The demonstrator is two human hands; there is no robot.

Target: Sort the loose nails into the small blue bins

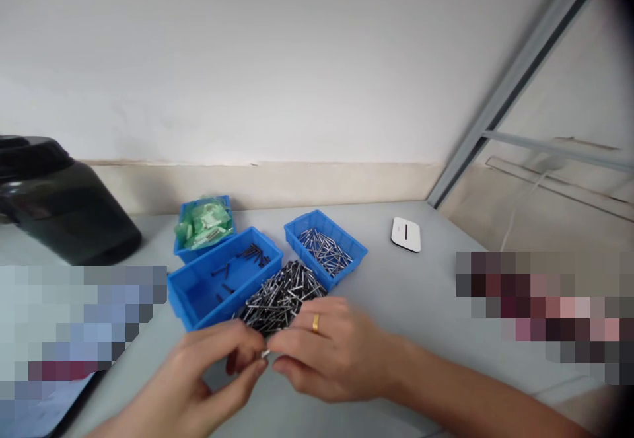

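Between the fingertips of both hands is a small silvery metal pin (265, 354), mostly covered by the fingers. My left hand (211, 365) is closed in a pinch at the pin's left end. My right hand (329, 352), with a gold ring, pinches at its other end. Just beyond the hands lies a heap of thin black and silver rivet-like pins (282, 296) on the table. A blue bin (198, 309) left of the heap contains some dark pins (255, 253). Another blue bin (354, 256) behind the heap holds silvery pins (327, 253).
A third blue bin (181, 250) at the back holds green plastic packaging (208, 220). To the left, a large dark bottle (64, 207) stands near the wall. A white square device (406, 234) lies at the right. A grey metal frame (460, 147) rises at the table's right edge.
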